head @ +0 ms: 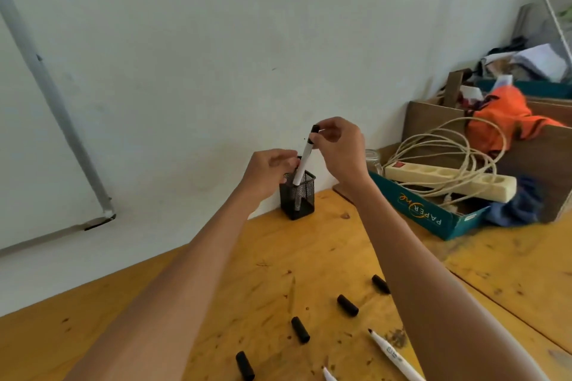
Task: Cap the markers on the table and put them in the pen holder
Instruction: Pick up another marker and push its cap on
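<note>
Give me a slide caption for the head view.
Right hand lowers a capped marker into the mesh pen holder; four loose caps wait on the table.

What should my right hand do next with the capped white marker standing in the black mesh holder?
Probably let go: the right hand pinches the capped white marker, whose lower end already sits inside the black mesh pen holder. Loose black caps wait.

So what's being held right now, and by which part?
The right hand holds a capped marker by its cap end, lowering it into the pen holder; the left hand holds nothing clearly.
</note>
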